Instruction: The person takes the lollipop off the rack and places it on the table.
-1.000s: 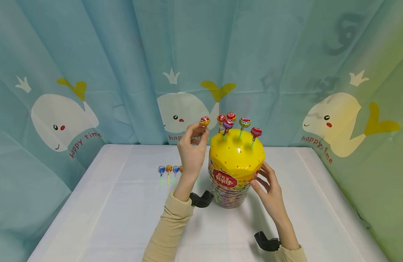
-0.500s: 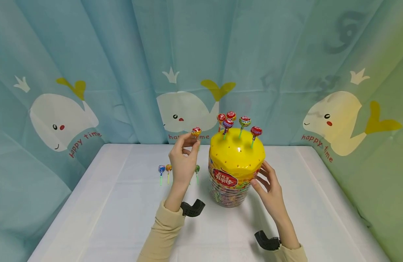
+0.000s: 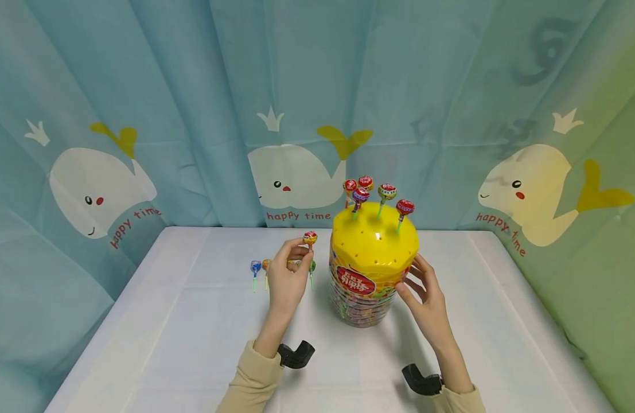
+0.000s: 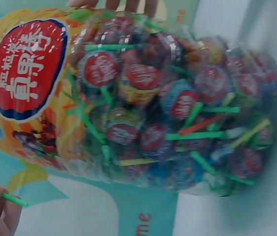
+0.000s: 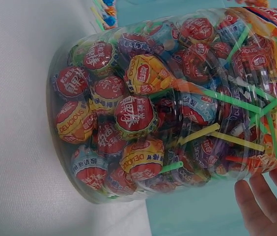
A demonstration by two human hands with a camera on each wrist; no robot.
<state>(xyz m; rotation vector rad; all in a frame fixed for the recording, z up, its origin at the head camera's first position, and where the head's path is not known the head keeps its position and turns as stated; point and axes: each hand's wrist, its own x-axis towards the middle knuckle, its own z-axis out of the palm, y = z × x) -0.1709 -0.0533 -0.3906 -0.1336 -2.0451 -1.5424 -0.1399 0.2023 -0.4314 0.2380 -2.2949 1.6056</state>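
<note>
My left hand (image 3: 286, 278) pinches a lollipop (image 3: 310, 237) in a red and yellow wrapper, head up, above the table left of the jar. Its green stick end (image 4: 15, 199) shows in the left wrist view. A big clear jar (image 5: 128, 113) full of lollipops stands upright under a yellow lid (image 3: 371, 244) pierced with small holes. Several lollipops (image 3: 387, 192) stand in the lid's back half. My right hand (image 3: 425, 298) rests against the jar's right side, thumb in front and fingers farther back, partly hidden by the jar.
A short row of lollipops, including a blue one (image 3: 256, 267) and a green one (image 3: 312, 266), lies on the white table (image 3: 193, 344); my left hand hides part of it. A blue curtain (image 3: 203, 115) with whale prints hangs behind the table.
My left hand has carried the lollipop left and down, from beside the lid to lower over the row on the table. The right hand and the jar have stayed in place.
</note>
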